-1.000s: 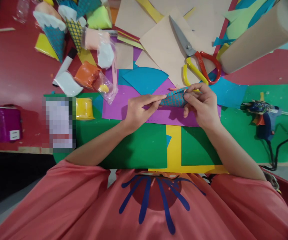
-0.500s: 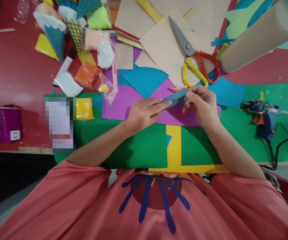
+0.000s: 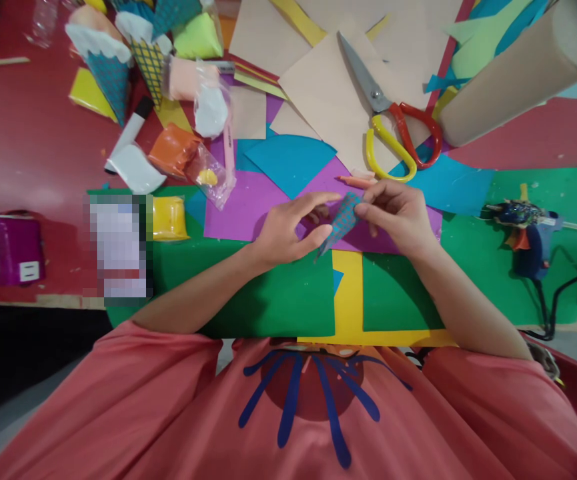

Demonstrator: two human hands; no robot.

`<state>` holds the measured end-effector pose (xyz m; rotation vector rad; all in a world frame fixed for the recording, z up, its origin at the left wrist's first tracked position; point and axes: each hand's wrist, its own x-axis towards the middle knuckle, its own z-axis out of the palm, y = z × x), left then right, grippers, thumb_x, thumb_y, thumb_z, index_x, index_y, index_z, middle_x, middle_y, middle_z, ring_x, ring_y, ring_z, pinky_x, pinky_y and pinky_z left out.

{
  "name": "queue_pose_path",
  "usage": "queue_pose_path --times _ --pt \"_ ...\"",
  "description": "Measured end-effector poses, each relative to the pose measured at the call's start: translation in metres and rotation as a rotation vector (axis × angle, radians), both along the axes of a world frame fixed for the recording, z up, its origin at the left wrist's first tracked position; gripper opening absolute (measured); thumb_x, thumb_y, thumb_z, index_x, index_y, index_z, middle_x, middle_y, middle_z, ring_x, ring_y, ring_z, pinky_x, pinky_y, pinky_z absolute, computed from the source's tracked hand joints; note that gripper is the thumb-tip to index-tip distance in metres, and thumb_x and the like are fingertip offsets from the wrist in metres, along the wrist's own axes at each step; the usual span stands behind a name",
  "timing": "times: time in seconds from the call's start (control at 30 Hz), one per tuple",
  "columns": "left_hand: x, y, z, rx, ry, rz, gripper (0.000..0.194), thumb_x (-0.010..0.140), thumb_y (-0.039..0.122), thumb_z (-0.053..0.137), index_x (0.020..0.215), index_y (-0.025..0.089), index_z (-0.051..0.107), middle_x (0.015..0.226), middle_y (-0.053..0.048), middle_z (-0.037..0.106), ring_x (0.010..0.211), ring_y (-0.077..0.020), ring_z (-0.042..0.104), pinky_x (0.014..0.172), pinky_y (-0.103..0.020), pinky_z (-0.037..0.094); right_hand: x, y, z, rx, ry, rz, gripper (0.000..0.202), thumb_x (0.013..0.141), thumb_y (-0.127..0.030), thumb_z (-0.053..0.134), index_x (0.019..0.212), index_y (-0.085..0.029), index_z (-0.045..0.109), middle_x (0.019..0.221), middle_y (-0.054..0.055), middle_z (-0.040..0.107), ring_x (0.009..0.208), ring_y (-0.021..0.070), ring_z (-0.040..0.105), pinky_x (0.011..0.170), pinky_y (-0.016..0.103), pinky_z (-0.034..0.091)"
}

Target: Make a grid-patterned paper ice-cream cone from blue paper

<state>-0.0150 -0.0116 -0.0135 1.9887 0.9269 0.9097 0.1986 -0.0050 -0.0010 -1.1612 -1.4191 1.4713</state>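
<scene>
A small blue paper cone (image 3: pixel 344 219) with a reddish crisscross pattern is in front of me, its point tilted down and to the left. My right hand (image 3: pixel 393 212) pinches its wide end between thumb and fingers. Beside the cone, my left hand (image 3: pixel 295 229) has thumb and index finger spread apart, with no firm hold on it. Under both hands lies a purple sheet (image 3: pixel 238 207), and a blue fan-shaped paper piece (image 3: pixel 292 160) rests beyond them. An orange pen or crayon (image 3: pixel 355 181) lies just past the cone.
Large scissors (image 3: pixel 381 100) lie on beige sheets beyond my hands. A glue gun (image 3: pixel 531 233) rests at right on the green sheet (image 3: pixel 478 260). Finished-looking paper cones (image 3: pixel 105 73), clay packets (image 3: pixel 174 148) and a marker (image 3: pixel 131 133) crowd the upper left. A beige roll (image 3: pixel 513 73) stands upper right.
The cone has swung from nearly level to point down toward me. My left hand's fingers have come off it and spread, while the right hand keeps its pinch.
</scene>
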Motion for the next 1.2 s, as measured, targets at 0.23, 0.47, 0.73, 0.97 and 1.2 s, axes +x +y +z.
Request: queue_pose_path --times 0.23,0.47,0.73,0.97,1.2 --pt "0.007 0.007 0.003 -0.464 -0.115 -0.134 0.033 0.083 0.049 0.064 0.094 0.018 0.059 0.085 -0.001 0.064 0.064 -0.0077 0.058 0.058 -0.018 0.047 -0.009 -0.008 0.01 -0.029 -0.035 0.175 0.033 0.077 -0.05 0.073 0.075 -0.018 0.062 0.061 -0.003 0.056 0.05 0.0073 0.049 0.043 0.022 0.039" --pt "0.009 0.011 0.007 -0.591 -0.155 -0.225 0.04 0.079 0.057 0.067 0.075 0.019 0.054 0.064 0.005 0.05 0.053 -0.0072 0.049 0.048 -0.019 0.041 -0.009 -0.009 0.009 0.008 -0.047 0.179 0.03 0.078 -0.046 0.073 0.079 -0.018 0.064 0.061 -0.004 0.056 0.05 0.0066 0.048 0.044 0.02 0.038" --pt "0.008 0.009 0.005 -0.735 -0.238 -0.163 0.044 0.076 0.06 0.07 0.074 0.018 0.054 0.061 0.004 0.057 0.047 -0.0056 0.054 0.045 -0.016 0.045 -0.006 -0.007 0.01 0.067 -0.053 0.135 0.03 0.081 -0.049 0.069 0.084 -0.02 0.064 0.081 0.002 0.066 0.062 0.0107 0.059 0.055 0.024 0.052" --pt "0.008 0.009 0.003 -0.805 -0.272 -0.155 0.041 0.077 0.055 0.072 0.072 0.018 0.052 0.061 0.005 0.058 0.048 -0.0067 0.058 0.046 -0.017 0.049 -0.008 -0.01 0.008 0.126 -0.115 0.097 0.023 0.083 -0.044 0.067 0.085 -0.021 0.064 0.085 0.004 0.067 0.063 0.0122 0.058 0.053 0.026 0.05" --pt "0.011 0.008 0.003 -0.793 -0.275 -0.158 0.042 0.076 0.058 0.07 0.075 0.019 0.055 0.061 0.005 0.056 0.049 -0.0078 0.057 0.046 -0.02 0.051 -0.012 -0.015 0.005 0.21 -0.16 0.072 0.011 0.086 -0.033 0.064 0.09 -0.023 0.063 0.077 0.0 0.064 0.059 0.0118 0.055 0.052 0.027 0.049"
